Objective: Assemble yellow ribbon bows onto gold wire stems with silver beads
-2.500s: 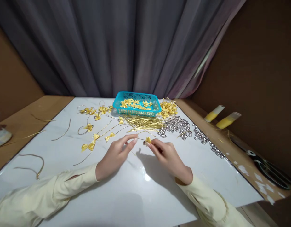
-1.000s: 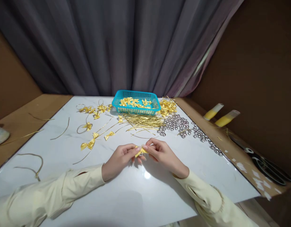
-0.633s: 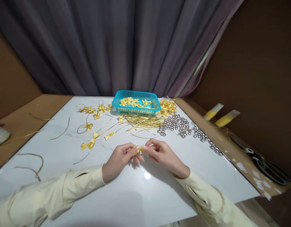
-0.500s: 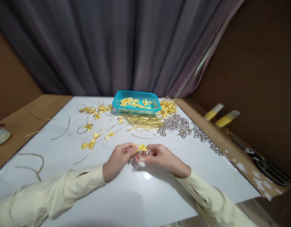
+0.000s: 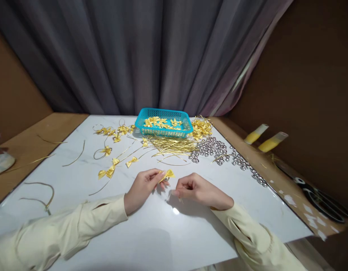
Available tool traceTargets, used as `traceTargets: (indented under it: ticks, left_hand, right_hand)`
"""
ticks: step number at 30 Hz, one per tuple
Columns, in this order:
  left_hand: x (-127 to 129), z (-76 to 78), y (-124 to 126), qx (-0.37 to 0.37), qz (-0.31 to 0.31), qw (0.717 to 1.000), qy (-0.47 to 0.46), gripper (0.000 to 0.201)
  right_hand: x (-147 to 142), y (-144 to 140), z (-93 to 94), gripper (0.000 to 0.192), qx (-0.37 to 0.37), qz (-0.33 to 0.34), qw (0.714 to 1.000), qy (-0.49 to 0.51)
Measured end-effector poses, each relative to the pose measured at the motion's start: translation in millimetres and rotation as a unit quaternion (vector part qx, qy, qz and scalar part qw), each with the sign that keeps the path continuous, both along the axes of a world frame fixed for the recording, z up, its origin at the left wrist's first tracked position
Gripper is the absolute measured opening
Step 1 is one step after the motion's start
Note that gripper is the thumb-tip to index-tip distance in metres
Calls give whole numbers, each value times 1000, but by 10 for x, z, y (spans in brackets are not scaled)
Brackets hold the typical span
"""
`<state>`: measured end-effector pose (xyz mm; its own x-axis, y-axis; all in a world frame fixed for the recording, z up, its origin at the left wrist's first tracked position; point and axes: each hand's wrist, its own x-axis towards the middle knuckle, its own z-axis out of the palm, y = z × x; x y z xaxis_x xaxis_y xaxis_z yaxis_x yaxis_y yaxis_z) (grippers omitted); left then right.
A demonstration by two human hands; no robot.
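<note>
Pinching yellow bow [image 5: 167, 174], left hand [image 5: 141, 186]

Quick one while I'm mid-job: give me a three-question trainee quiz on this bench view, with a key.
1. True or false: the left hand pinches a small yellow ribbon bow at its fingertips.
2. Which is right? A: the turquoise plastic mesh basket holds silver balls. B: it holds yellow bows. C: it lies upside down.
3. Fill in: the pile of shiny silver round bells lies on the white marble-look tabletop to the ____ of the bundle of thin gold cords.

Key
1. True. The right hand is apart from the bow, fingers curled; what it pinches is too small to tell.
2. B.
3. Right.
</note>
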<state>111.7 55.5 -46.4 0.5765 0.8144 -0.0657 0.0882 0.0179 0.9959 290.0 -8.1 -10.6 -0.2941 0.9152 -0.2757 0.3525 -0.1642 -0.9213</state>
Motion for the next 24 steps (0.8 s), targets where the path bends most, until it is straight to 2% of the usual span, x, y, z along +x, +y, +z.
traceTargets:
  ticks: [11, 15, 18, 21, 24]
  left_hand:
    - [11, 32, -11, 29, 11, 999, 18, 30]
    - [-1, 18, -14, 37, 20, 999, 15, 29]
    - [-2, 1, -10, 27, 19, 999, 17, 31]
    - [1, -13, -4, 20, 22, 999, 18, 32]
    - [7, -20, 0, 8, 25, 1000, 9, 31]
  right_hand:
    - [10, -34, 78, 35, 44, 48, 998, -12]
    - [51, -24, 104, 32, 34, -13, 999, 39]
    - [147, -24, 146, 38, 37, -73, 994, 78]
    - [281, -53, 228, 35, 93, -127, 981, 114]
    - [425, -105, 331, 34, 161, -185, 955, 167]
